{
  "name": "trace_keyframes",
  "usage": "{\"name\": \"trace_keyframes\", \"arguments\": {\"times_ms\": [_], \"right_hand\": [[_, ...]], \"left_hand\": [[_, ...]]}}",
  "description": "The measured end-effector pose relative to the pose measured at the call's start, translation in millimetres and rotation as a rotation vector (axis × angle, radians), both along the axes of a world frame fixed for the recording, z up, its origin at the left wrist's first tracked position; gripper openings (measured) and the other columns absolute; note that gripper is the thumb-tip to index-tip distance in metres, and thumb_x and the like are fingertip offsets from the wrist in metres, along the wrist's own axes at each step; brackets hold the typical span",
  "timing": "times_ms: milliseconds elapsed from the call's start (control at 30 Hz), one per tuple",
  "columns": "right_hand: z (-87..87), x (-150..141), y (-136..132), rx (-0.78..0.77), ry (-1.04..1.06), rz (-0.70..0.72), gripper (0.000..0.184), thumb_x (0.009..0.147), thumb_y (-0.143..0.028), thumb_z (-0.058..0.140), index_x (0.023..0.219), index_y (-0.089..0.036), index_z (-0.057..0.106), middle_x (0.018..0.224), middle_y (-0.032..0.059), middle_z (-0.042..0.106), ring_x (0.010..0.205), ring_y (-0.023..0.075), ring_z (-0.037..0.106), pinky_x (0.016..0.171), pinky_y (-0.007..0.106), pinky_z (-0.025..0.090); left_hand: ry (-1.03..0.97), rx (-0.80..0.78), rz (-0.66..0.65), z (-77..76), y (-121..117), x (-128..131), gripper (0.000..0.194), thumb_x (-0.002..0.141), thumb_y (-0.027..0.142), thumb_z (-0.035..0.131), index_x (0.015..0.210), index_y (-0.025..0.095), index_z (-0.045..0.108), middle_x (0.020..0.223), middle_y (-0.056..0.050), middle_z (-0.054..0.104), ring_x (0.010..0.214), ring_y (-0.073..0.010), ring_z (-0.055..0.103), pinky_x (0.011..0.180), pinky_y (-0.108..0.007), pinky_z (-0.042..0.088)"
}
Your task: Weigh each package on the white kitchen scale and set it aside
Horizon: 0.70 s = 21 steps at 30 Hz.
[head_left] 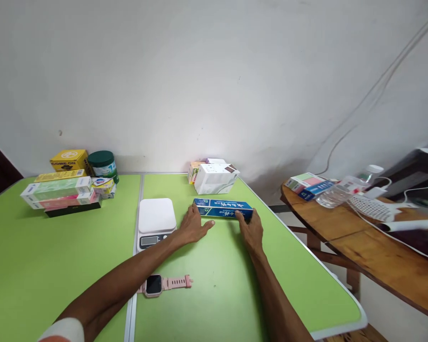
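A long blue toothpaste box (223,209) lies across the green table between my two hands. My left hand (195,225) is at its left end, fingers against the end and thumb stretched out in front, apart from the box. At the other end, my right hand (251,230) grips the box with the thumb on its front face; the other fingers are partly hidden. A white kitchen scale (157,216) sits left of the box, its pan bare and its lower edge partly covered by my left forearm. Nearer to me lies a pink smartwatch (154,285), its strap partly behind that forearm.
Several boxes (57,192) and a green-lidded tub (102,165) stand at the back left. Behind the toothpaste box is a white box (217,179). A wooden table (360,237) on the right carries a plastic bottle (342,190), boxes and cables.
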State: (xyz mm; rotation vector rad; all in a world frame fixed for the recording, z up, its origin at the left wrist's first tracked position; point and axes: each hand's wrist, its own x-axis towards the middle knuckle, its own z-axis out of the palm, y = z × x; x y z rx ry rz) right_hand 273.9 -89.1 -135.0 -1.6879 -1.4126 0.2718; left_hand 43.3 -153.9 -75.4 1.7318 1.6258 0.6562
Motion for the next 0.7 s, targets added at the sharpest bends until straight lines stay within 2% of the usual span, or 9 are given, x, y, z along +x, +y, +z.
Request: {"name": "trace_keyframes", "arguments": {"times_ms": [67,167,367,467,600,700], "right_hand": [[0.6,-2.9,16.2,-0.118,-0.094,0.001,0.1,0.089,-0.074,0.041,0.154,0.001,0.042,0.15,0.0304,0.055,0.141,0.0424,0.049,0.115,0.052,0.038],[5.6,-9.8,36.3,-0.257,-0.181,-0.002,0.097,0.095,-0.067,0.038,0.157,0.007,0.034,0.151,0.0344,0.052,0.143,0.045,0.047,0.116,0.054,0.035],[9.3,-17.1,56.9,-0.288,-0.189,-0.012,0.094,0.097,-0.064,0.038,0.159,0.005,0.03,0.152,0.0345,0.052,0.144,0.0447,0.046,0.119,0.056,0.032],[8.4,-19.0,60.7,-0.275,-0.171,-0.023,0.091,0.098,-0.062,0.039,0.159,0.005,0.029,0.153,0.0346,0.05,0.146,0.0447,0.045,0.119,0.056,0.03],[13.4,-21.0,58.8,-0.239,-0.113,-0.052,0.096,0.094,-0.068,0.039,0.156,0.005,0.033,0.153,0.0359,0.05,0.144,0.0469,0.045,0.117,0.058,0.033],[16.0,-20.8,45.4,-0.217,-0.055,-0.076,0.107,0.09,-0.079,0.035,0.153,0.008,0.037,0.148,0.039,0.052,0.14,0.0489,0.047,0.114,0.06,0.037]], "left_hand": [[0.104,0.008,0.023,-4.3,9.4,4.9,0.102,0.092,0.06,0.05,0.163,-0.004,0.014,0.167,-0.031,0.03,0.155,-0.0428,0.033,0.127,-0.052,0.028],[0.219,0.014,0.062,-6.0,24.2,9.0,0.104,0.092,0.061,0.047,0.162,-0.007,0.012,0.168,-0.031,0.028,0.156,-0.0419,0.031,0.127,-0.05,0.023],[0.288,-0.031,0.098,-2.8,51.3,11.9,0.104,0.092,0.065,0.044,0.162,-0.005,0.015,0.168,-0.031,0.03,0.157,-0.0409,0.028,0.127,-0.048,0.022],[0.284,-0.039,0.083,-3.2,58.0,14.0,0.104,0.092,0.064,0.045,0.162,-0.007,0.011,0.17,-0.031,0.025,0.159,-0.0413,0.023,0.128,-0.048,0.02],[0.175,-0.026,0.065,-4.7,52.6,14.4,0.105,0.091,0.061,0.048,0.162,-0.007,0.008,0.171,-0.033,0.019,0.161,-0.0434,0.017,0.129,-0.054,0.016],[0.017,0.046,-0.003,-1.8,27.2,1.5,0.107,0.089,0.062,0.052,0.163,-0.004,0.011,0.171,-0.033,0.02,0.161,-0.0447,0.018,0.129,-0.059,0.018]]}}
